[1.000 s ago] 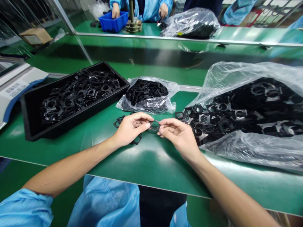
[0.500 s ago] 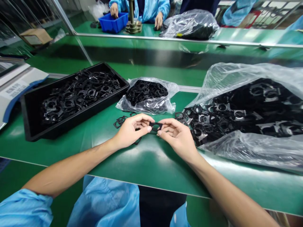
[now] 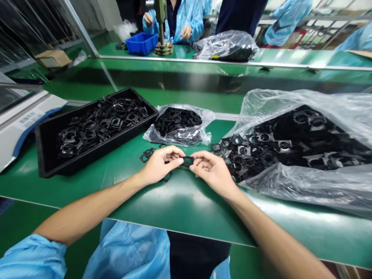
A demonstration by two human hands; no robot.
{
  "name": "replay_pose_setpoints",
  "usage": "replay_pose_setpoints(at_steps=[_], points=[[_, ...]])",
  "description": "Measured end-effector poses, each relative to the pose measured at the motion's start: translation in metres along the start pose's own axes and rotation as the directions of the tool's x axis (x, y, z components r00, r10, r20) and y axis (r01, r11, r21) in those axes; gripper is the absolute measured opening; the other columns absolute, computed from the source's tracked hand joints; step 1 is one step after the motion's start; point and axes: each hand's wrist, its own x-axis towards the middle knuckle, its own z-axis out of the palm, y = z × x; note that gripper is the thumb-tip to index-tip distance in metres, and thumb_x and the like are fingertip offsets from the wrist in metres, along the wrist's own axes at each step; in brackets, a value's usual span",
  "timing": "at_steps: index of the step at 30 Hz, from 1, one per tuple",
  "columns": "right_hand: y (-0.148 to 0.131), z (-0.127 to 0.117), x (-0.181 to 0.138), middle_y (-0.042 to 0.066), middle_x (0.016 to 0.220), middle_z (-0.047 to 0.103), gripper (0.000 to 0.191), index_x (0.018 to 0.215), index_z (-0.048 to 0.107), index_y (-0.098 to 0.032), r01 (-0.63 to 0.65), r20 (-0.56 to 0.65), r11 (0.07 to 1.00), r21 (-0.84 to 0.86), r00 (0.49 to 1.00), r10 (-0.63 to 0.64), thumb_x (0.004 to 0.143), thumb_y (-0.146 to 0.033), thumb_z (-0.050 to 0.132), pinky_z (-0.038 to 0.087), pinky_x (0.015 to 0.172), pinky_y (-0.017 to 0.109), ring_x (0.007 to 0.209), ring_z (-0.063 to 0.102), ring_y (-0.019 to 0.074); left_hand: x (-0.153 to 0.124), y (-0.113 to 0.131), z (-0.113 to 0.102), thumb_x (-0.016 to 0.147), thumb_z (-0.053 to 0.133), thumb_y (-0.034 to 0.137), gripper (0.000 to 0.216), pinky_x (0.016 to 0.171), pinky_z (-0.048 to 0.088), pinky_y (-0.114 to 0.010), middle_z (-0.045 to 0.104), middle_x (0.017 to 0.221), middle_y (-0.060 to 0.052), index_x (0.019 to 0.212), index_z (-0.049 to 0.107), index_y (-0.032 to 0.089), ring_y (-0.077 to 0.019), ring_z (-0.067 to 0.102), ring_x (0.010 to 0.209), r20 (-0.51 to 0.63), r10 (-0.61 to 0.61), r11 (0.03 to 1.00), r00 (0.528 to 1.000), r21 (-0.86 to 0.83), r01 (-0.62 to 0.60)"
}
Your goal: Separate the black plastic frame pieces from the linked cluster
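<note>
My left hand [image 3: 161,164] and my right hand [image 3: 213,173] meet over the green table [image 3: 180,201], both pinching one small black plastic frame part [image 3: 188,161] between their fingertips. A few loose black frame parts [image 3: 147,154] lie on the table just behind and under my left hand. To the right, a large clear plastic bag [image 3: 305,143] spills several black parts toward my right hand. A small clear bag of parts [image 3: 178,124] sits just beyond my hands. A black tray [image 3: 46,133] filled with the same parts stands to the left.
A white and blue machine [image 3: 20,120] sits at the far left edge. Beyond a metal rail, another green bench holds a blue bin [image 3: 142,42], a small press [image 3: 162,35] and another bag of parts [image 3: 226,46], where a person in a blue coat works.
Both hands keep holding the black part and have turned it slightly between the fingers. The view has tilted up a little, so everything sits lower in the frame.
</note>
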Motion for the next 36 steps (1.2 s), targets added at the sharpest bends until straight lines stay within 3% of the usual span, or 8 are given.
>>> replay_pose_setpoints(at_steps=[9, 14, 20, 23, 25, 29, 32, 36], points=[[0.0, -0.009, 0.007, -0.003, 0.061, 0.059, 0.021, 0.082, 0.068, -0.017, 0.122, 0.019, 0.985, -0.126, 0.993, -0.12, 0.076, -0.036, 0.073, 0.044, 0.053, 0.026, 0.053, 0.052, 0.0116, 0.011, 0.035, -0.016, 0.083, 0.07, 0.039, 0.021, 0.068, 0.054, -0.024, 0.069, 0.077, 0.002, 0.089, 0.07, 0.019, -0.011, 0.065, 0.067, -0.145, 0.21, 0.954, 0.967, 0.246, -0.17], [0.006, -0.01, 0.007, 0.002, 0.066, 0.065, 0.016, 0.077, 0.07, -0.017, 0.203, 0.067, 0.955, -0.217, 0.979, -0.193, 0.081, -0.032, 0.066, 0.047, 0.054, 0.027, 0.058, 0.057, 0.0146, 0.034, 0.078, -0.087, 0.076, 0.073, 0.032, 0.019, 0.068, 0.048, -0.024, 0.068, 0.077, 0.0, 0.087, 0.07, 0.017, -0.0116, 0.059, 0.069, -0.299, 0.339, 0.884, 0.892, 0.426, -0.193], [0.004, -0.006, 0.0, 0.001, 0.062, 0.065, 0.016, 0.073, 0.069, -0.018, 0.258, 0.114, 0.915, -0.311, 0.966, -0.234, 0.083, -0.025, 0.059, 0.043, 0.055, 0.026, 0.058, 0.057, 0.015, 0.05, 0.088, -0.162, 0.068, 0.074, 0.027, 0.015, 0.069, 0.046, -0.03, 0.066, 0.067, -0.004, 0.076, 0.069, 0.015, -0.0179, 0.057, 0.066, -0.347, 0.212, 0.622, 0.914, 0.769, 0.148], [0.001, -0.007, -0.001, 0.003, 0.067, 0.069, 0.017, 0.074, 0.07, -0.018, 0.285, 0.108, 0.887, -0.364, 0.959, -0.263, 0.084, -0.022, 0.057, 0.043, 0.059, 0.027, 0.062, 0.059, 0.0166, 0.033, 0.084, -0.149, 0.074, 0.071, 0.025, 0.013, 0.086, 0.047, -0.035, 0.07, 0.087, -0.006, 0.085, 0.07, 0.018, -0.0217, 0.06, 0.083, -0.304, 0.308, 0.551, 0.901, 0.83, 0.091], [0.001, -0.008, -0.001, 0.003, 0.069, 0.07, 0.018, 0.075, 0.07, -0.018, 0.296, 0.119, 0.865, -0.406, 0.955, -0.271, 0.086, -0.02, 0.056, 0.044, 0.061, 0.028, 0.063, 0.059, 0.0165, 0.016, 0.079, -0.124, 0.086, 0.062, 0.029, 0.014, 0.09, 0.048, -0.037, 0.07, 0.093, -0.007, 0.092, 0.071, 0.02, -0.0224, 0.062, 0.087, -0.058, 0.366, 0.413, 0.929, 0.904, -0.107], [0.002, -0.005, -0.003, 0.004, 0.074, 0.071, 0.017, 0.08, 0.072, -0.016, 0.316, 0.206, 0.753, -0.577, 0.948, -0.24, 0.087, -0.013, 0.056, 0.042, 0.064, 0.027, 0.064, 0.06, 0.0154, -0.006, 0.058, -0.068, 0.095, 0.051, 0.026, 0.023, 0.086, 0.051, -0.038, 0.071, 0.103, -0.01, 0.105, 0.071, 0.019, -0.0248, 0.064, 0.095, 0.44, 0.09, 0.201, 0.893, 0.871, -0.449], [0.004, 0.0, -0.008, 0.005, 0.081, 0.071, 0.014, 0.087, 0.074, -0.017, 0.369, 0.315, 0.599, -0.71, 0.928, -0.198, 0.088, -0.013, 0.061, 0.041, 0.066, 0.027, 0.07, 0.061, 0.0164, -0.005, 0.041, -0.047, 0.094, 0.051, 0.018, 0.029, 0.086, 0.054, -0.04, 0.068, 0.111, -0.014, 0.12, 0.065, 0.016, -0.0267, 0.064, 0.099, 0.465, -0.028, 0.103, 0.885, 0.882, -0.46], [-0.003, -0.004, -0.013, 0.005, 0.091, 0.073, 0.016, 0.092, 0.074, -0.019, 0.387, 0.342, 0.452, -0.804, 0.922, -0.181, 0.094, -0.017, 0.058, 0.042, 0.07, 0.027, 0.081, 0.064, 0.0175, 0.001, 0.027, -0.057, 0.097, 0.052, 0.025, 0.025, 0.089, 0.056, -0.036, 0.069, 0.113, -0.01, 0.118, 0.064, 0.019, -0.024, 0.067, 0.102, 0.448, 0.029, 0.188, 0.894, 0.876, -0.445]])
